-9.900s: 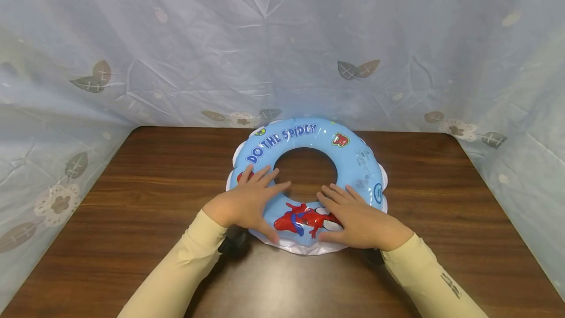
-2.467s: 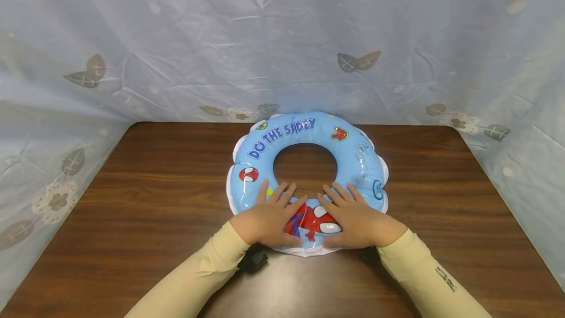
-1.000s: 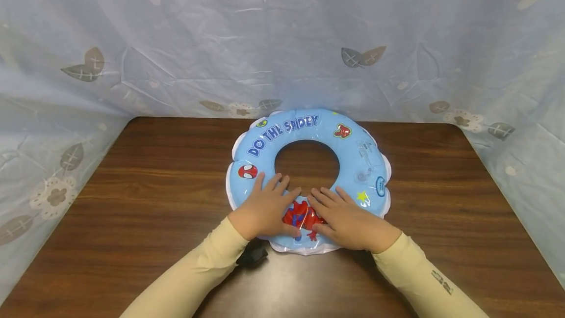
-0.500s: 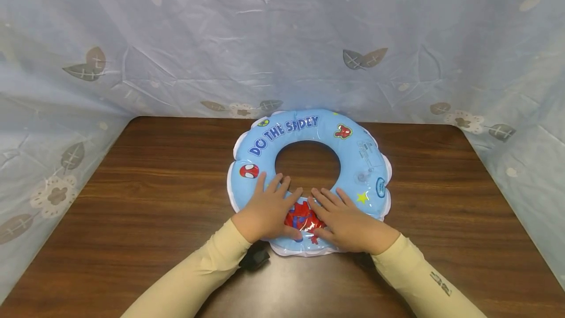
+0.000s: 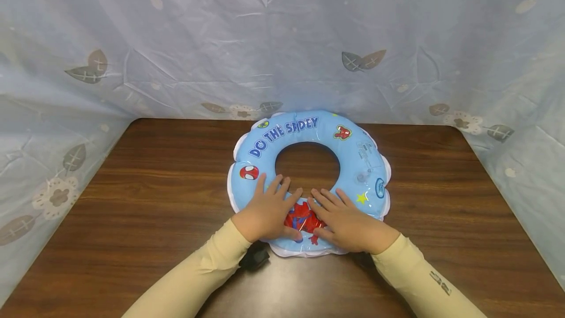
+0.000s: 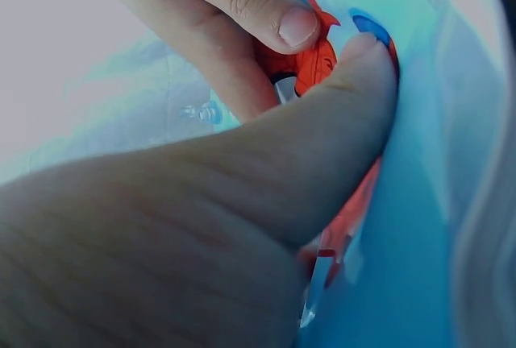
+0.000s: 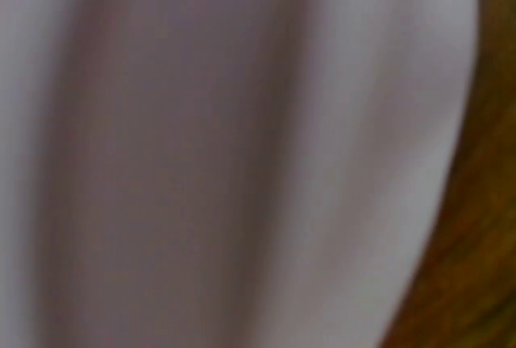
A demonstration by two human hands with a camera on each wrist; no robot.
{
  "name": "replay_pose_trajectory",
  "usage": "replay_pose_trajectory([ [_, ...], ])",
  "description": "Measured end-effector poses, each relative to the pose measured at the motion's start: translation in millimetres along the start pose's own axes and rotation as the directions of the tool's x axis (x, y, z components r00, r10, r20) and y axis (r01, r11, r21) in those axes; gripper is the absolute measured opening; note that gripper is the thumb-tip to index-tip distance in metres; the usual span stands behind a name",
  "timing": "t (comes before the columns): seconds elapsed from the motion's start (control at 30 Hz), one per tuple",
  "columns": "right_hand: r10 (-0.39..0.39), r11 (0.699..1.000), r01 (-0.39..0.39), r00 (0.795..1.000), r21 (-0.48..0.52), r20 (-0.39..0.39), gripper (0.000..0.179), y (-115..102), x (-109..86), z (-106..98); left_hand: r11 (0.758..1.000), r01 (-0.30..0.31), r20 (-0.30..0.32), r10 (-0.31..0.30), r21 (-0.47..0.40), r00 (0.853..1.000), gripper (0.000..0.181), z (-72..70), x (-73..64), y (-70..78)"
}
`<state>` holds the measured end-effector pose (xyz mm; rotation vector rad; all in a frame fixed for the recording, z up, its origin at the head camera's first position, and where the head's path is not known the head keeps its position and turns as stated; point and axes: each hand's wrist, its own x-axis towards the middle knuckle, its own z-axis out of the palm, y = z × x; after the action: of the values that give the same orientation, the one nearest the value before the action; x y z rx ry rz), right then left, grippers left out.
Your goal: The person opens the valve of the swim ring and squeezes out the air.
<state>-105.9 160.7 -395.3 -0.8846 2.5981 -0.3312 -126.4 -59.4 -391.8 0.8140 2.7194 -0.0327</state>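
Observation:
A light blue inflatable swim ring (image 5: 353, 151) with a white scalloped edge lies flat, its far side printed "DO THE SPIDEY". My left hand (image 5: 267, 210) rests on the near left of the ring, fingers spread and pointing toward the hole. Beside it, my right hand (image 5: 350, 222) lies on the near right part, also with spread fingers. Between the two thumbs a red and blue printed figure (image 5: 302, 217) shows, partly covered by the hands. In the left wrist view, the left thumb (image 6: 322, 130) presses on the ring's surface. A blurred pale edge (image 7: 387, 155) fills most of the right wrist view.
The ring lies on a dark brown wood-grain table (image 5: 167, 185), close to its back edge. A pale grey-blue curtain (image 5: 198, 38) with leaf and flower prints hangs behind and at both sides. A small black object (image 5: 254, 257) sits under the left wrist.
Compared with the oldest frame, the left hand lies further right, nearer the right hand. Since 2.5 seconds ago the right hand has shifted slightly left. Both hands hardly differ over the last second.

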Motion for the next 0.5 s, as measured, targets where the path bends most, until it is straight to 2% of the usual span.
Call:
replay_pose_trajectory([
  [0.5, -0.002, 1.0, 0.002, 1.0, -0.001, -0.006, 0.072, 1.8, 0.3, 0.4, 0.999, 0.004, 0.027, -0.005, 0.038, 1.0, 0.101, 2.2, 0.8, 0.0],
])
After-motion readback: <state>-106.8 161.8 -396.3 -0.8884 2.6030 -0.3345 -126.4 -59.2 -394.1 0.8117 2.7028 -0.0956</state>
